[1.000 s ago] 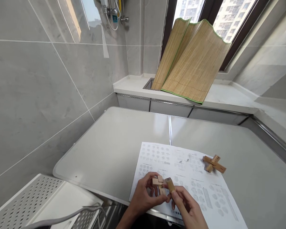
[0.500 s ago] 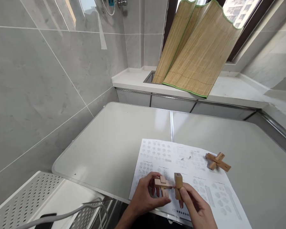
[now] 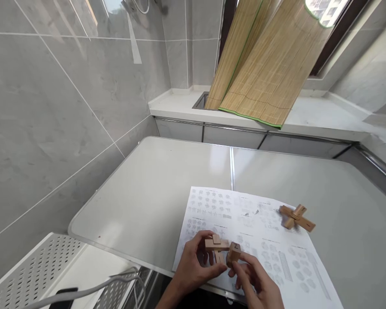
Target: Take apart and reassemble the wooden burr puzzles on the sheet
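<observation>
My left hand (image 3: 193,268) grips a partly joined cluster of notched wooden puzzle pieces (image 3: 216,246) over the near edge of a printed instruction sheet (image 3: 254,240). Beside it, my right hand (image 3: 257,281) pinches a single wooden block piece (image 3: 234,253), its end touching the cluster. A second assembled wooden cross puzzle (image 3: 296,216) lies on the sheet's right edge, apart from both hands.
The sheet lies on a grey folding table (image 3: 154,189) with a seam down the middle. A folded bamboo mat (image 3: 263,68) leans against the window over a white counter (image 3: 180,107). A white perforated shelf (image 3: 35,270) with a grey cable sits at lower left. Tiled wall stands on the left.
The right hand tilted its block from upright and brought it against the cluster in the left hand. The view shifted slightly downward.
</observation>
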`<state>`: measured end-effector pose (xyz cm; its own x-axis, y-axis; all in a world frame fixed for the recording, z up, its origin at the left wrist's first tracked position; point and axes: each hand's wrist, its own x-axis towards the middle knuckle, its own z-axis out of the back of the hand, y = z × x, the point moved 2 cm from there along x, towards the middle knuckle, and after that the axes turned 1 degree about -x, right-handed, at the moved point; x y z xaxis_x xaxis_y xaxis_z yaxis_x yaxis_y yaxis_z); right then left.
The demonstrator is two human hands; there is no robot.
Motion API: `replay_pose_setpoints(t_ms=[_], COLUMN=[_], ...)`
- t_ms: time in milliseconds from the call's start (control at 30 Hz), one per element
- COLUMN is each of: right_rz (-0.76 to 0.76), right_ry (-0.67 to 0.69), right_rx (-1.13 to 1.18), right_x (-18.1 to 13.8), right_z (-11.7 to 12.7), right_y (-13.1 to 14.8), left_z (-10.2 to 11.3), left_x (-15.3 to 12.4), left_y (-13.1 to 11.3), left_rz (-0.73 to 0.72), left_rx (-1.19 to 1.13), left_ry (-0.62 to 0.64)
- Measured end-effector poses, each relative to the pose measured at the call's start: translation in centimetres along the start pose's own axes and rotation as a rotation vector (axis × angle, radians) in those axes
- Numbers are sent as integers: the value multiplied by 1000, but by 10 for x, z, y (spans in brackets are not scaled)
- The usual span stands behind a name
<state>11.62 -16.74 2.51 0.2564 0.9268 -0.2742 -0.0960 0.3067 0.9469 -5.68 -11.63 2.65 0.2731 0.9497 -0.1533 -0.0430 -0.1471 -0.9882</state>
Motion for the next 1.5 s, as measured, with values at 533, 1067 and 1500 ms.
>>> replay_pose_setpoints(t_ms=[533, 1067, 1500], right_rz=[-35, -166, -47], right_ry=[67, 210, 317], right_rx=[173, 389, 154], right_x=[7, 1, 13], right_z=[-12, -5, -8], right_y=[-3, 16, 23], left_z=[0, 2, 2], left_x=[0, -3, -5], left_y=[2, -3, 1], left_rz=[-14, -69, -52], left_rx=[31, 156, 98], left_ry=[43, 135, 13])
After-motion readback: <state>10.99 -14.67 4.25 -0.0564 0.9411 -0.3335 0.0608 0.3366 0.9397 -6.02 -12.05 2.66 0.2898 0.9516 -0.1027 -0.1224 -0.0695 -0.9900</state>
